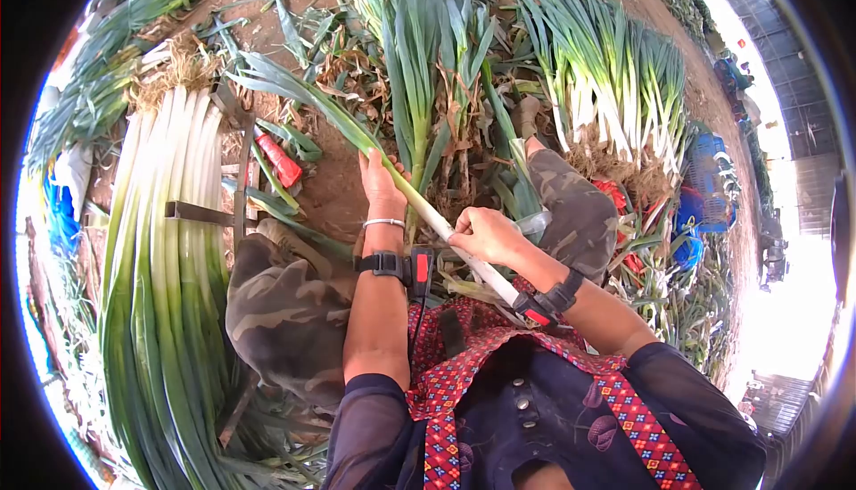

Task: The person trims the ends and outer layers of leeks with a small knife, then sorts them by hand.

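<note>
Through the head view, my only one, I have a single leek [430,214] slanting between both hands. On its pale shaft, the right hand [489,237] has its fingers [465,219] pinched close; farther up, by the green leaves, the left hand [382,180] wraps it, closed. Left of the leek, a bundle of leeks [169,222] lies by a metal frame [203,215]. I judge the step as working its outer layer; the next move calls for steady left support and a light right pinch.
</note>
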